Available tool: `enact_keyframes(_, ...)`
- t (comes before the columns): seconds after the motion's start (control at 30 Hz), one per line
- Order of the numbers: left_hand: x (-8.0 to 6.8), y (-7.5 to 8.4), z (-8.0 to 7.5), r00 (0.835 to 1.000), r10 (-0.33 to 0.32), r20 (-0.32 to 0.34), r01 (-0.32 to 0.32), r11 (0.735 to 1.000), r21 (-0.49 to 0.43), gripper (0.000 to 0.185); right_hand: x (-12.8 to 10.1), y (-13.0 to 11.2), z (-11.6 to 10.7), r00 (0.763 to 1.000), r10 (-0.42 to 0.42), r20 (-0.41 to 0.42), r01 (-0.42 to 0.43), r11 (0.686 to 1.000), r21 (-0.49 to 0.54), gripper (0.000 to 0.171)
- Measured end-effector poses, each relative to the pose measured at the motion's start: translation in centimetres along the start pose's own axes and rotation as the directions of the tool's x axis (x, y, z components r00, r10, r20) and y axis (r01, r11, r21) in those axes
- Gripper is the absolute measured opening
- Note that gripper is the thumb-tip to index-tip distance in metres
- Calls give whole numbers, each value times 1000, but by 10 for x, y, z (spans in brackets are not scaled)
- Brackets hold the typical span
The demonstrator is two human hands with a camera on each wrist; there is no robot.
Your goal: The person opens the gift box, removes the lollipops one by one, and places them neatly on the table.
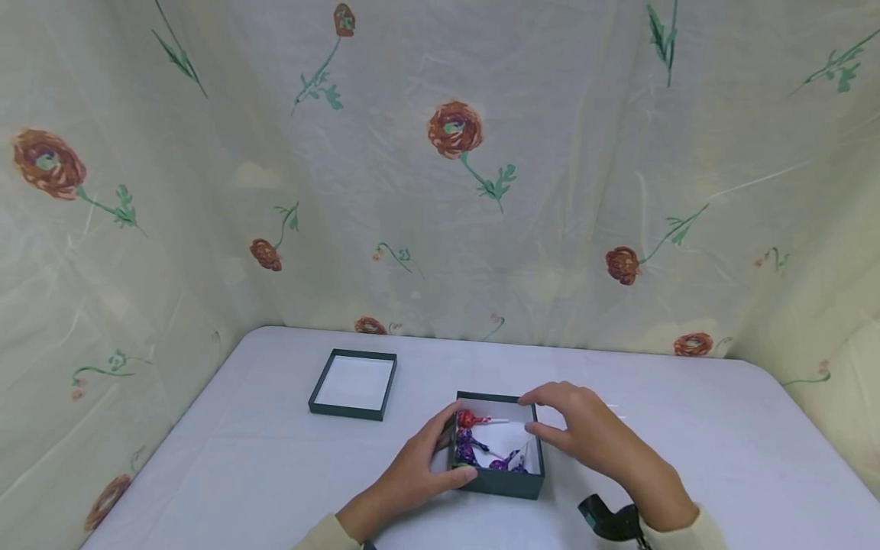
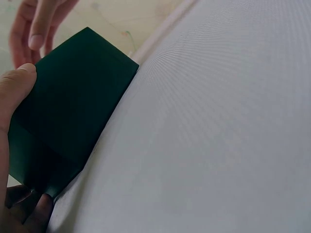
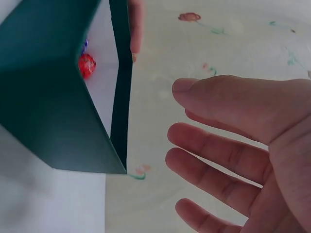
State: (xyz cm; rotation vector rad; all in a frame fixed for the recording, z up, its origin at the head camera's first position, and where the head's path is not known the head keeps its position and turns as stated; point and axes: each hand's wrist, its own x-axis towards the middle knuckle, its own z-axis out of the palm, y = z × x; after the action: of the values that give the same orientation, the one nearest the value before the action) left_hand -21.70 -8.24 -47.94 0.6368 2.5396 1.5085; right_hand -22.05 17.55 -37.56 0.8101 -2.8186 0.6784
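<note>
Right now the dark green box (image 1: 500, 480) is sitting low in the centre of the head view, on the white table (image 1: 687, 428), open at the top, with its white lining showing. Inside it, a red lollipop (image 1: 467, 418) is lying at the far left corner with its white stick pointing right, and several purple lollipops (image 1: 467, 447) are clustering along the left and near walls. The left hand (image 1: 419, 466) is cupping the box's left side, thumb curling round the near left corner and fingers reaching up along the far left edge; the left wrist view is showing the thumb pressing flat on the dark outer wall. The right hand (image 1: 584, 435) is hovering over the box's right side with fingers relaxed and slightly spread; its fingertips seem to be touching the far rim, though I cannot tell how firmly, and the right wrist view is showing the palm open and apart from the wall, gripping nothing. Further out, towards the centre left of the head view, the box's lid (image 1: 354, 384) is lying upside down, well apart from the box. Judging from this, the filling looks done or nearly so, while the closing is not yet started. Behind everything, a pale floral cloth (image 1: 454, 130) is hanging as a backdrop.
</note>
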Motion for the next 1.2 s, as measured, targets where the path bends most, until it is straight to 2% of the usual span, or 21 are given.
enact_keyframes(0.5,0,1,1,1000,7,2,-8,1000,9,85,5,-8,18,990,-88,112,79,994,82,22)
enact_keyframes(0.77,0,0,-1,1000,27,7,-27,1000,6,84,9,-9,31,978,-156,139,144,986,88,22)
enact_keyframes(1.2,-1,0,-1,999,32,3,-32,999,15,86,12,0,43,970,-164,180,144,983,116,23)
